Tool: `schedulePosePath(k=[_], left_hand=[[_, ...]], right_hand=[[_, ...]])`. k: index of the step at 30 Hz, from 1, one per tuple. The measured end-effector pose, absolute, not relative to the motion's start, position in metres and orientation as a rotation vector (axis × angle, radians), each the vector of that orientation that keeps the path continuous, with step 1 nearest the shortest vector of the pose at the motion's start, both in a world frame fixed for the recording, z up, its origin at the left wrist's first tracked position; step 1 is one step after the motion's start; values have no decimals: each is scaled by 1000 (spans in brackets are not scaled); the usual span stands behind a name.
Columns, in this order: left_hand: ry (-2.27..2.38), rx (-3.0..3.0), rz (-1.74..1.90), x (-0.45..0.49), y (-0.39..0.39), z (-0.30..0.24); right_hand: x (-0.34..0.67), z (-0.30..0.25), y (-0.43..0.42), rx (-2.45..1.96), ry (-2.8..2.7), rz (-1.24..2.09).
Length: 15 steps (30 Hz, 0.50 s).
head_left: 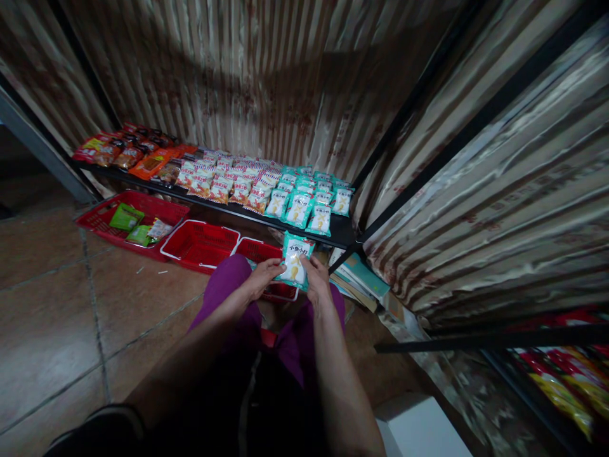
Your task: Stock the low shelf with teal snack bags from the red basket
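A teal and white snack bag (295,261) is held upright between my two hands, just in front of the low black shelf. My left hand (264,277) grips its left edge, and my right hand (316,275) closes on the right edge. On the shelf's right end stand rows of matching teal snack bags (299,208). White and orange snack bags (221,189) fill the shelf's middle. Below my hands, partly hidden by the bag and my knees, is a red basket (280,292) with a white handle.
Another red basket (202,244) sits on the tiled floor, left of my knees. A larger red basket (98,219) holds green packets (126,217). Black shelf posts (394,206) and papers (361,279) are at the right. A white box (428,431) lies lower right.
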<state>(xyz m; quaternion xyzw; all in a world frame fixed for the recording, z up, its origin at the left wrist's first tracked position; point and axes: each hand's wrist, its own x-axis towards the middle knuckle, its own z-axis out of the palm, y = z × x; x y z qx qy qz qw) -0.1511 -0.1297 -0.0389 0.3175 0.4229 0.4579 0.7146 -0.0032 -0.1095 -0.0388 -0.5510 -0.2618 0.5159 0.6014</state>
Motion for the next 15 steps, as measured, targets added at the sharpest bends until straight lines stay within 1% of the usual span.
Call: schedulePosePath(k=[15], left_hand=[[1003,624,1172,-151,-118,-52]], right_hand=[[-4,-36,-130,-1201,-765,1458]])
